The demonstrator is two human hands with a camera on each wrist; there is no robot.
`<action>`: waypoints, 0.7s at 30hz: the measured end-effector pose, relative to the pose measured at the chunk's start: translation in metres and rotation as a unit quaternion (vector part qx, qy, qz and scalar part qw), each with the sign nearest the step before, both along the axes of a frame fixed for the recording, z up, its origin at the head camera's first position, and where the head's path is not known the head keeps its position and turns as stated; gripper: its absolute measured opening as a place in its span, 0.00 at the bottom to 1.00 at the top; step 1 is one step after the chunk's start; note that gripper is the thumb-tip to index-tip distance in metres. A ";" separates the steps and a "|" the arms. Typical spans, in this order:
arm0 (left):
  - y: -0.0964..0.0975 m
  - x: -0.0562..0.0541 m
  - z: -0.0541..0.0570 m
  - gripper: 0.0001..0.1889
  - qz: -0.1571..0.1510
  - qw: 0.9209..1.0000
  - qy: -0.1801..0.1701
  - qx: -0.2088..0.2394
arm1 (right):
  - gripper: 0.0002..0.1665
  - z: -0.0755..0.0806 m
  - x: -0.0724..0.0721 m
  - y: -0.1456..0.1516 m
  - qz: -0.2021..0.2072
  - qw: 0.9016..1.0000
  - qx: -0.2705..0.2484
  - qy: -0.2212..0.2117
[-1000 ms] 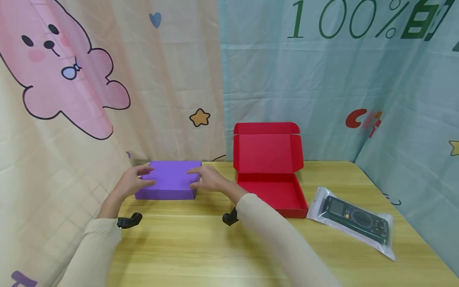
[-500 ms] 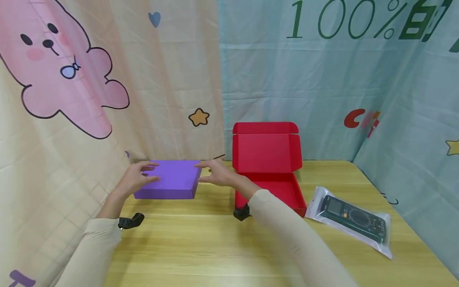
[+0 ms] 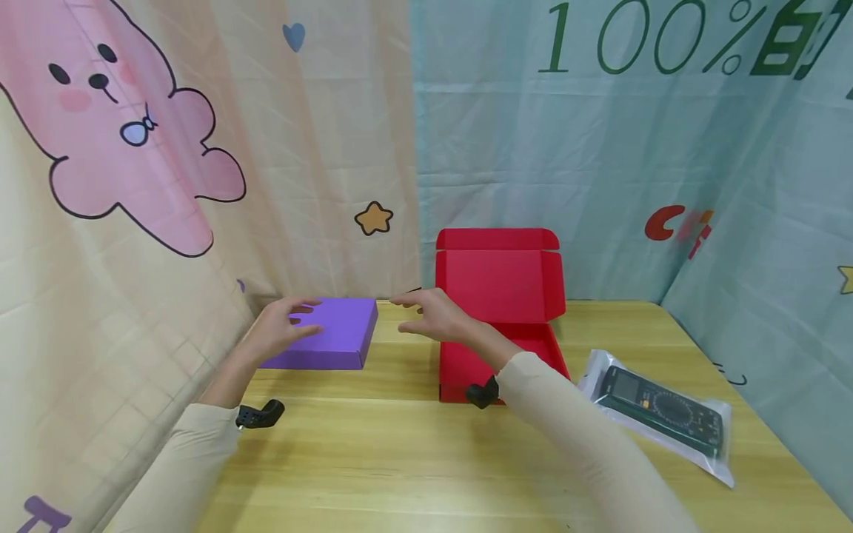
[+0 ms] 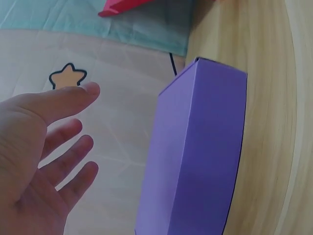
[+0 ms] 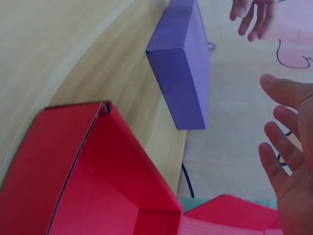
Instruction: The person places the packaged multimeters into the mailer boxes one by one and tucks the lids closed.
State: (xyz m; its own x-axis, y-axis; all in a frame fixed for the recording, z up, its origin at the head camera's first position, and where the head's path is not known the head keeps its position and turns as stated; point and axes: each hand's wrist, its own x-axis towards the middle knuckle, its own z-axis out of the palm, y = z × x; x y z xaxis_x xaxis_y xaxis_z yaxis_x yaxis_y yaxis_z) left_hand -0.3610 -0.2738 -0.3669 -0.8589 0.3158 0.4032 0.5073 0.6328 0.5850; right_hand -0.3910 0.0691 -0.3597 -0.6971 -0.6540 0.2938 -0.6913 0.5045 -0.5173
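A closed purple box (image 3: 340, 333) lies at the back left of the wooden table. Above its left part my left hand (image 3: 280, 326) hovers, fingers spread and holding nothing; the left wrist view shows air between that hand (image 4: 44, 142) and the purple box (image 4: 195, 147). To the right of it, an open red box (image 3: 466, 370) stands with its lid (image 3: 496, 285) raised, its inside bare in the right wrist view. My right hand (image 3: 436, 314) is in the air between the two boxes, overlapping the red one in the head view, its fingers apart with nothing in them.
A dark multimeter (image 3: 660, 407) in a clear plastic bag lies on the table (image 3: 373, 459) to the right of the red box. Printed curtains (image 3: 320, 148) hang behind the table and along both sides.
My right hand has moved right, from over the purple box toward the red box. My left hand has shifted a little right over the purple box. The boxes and the multimeter have stayed put.
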 end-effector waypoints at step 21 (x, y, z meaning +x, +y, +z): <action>0.048 0.014 0.007 0.29 -0.048 0.998 -0.032 0.023 | 0.35 0.004 0.019 0.058 -0.011 0.999 -0.015 0.029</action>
